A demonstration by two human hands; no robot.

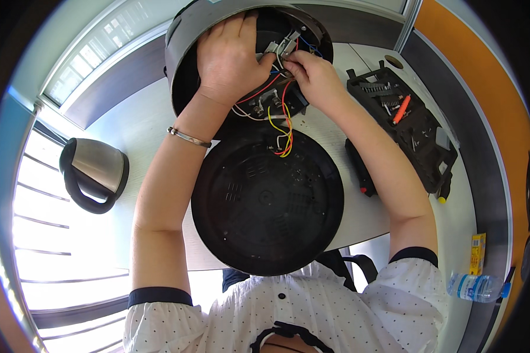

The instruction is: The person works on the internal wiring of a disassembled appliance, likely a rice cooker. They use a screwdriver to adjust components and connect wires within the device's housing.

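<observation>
A round dark appliance housing (179,53), perhaps a rice cooker, lies tipped with its wired underside toward me. My left hand (229,62) rests inside it, fingers stretched along the inner wall and thumb beside a metal bracket (285,46). At that bracket, my right hand (315,76) pinches thumb and forefinger together by a white wire; what sits between the fingertips is too small to make out. Red and yellow wires (288,132) hang from the housing down to a round black base cover (265,229), which lies inner side up nearer to me.
On the left stands a steel kettle (97,167) with a black handle. An open black tool case (415,132) with bits and a red-orange tool (401,110) lies on the right. A black tool (359,167) is beside my right forearm. A water bottle (477,287) and yellow box (477,253) lie lower right.
</observation>
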